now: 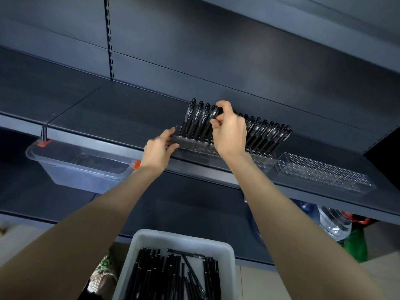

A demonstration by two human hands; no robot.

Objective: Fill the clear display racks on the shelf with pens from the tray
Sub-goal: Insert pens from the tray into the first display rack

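Your left hand (161,146) grips the left end of the first clear rack (194,146), fingers curled round its edge. Your right hand (229,131) pinches one black pen (216,113) over the middle of that rack. Standing pens (270,135) fill its back rows, but the front holes look empty. The second clear rack (324,172), just beside it on the shelf (108,118), has none. Many loose pens (168,276) lie in the white tray (138,237) below. I think you are less than half done.
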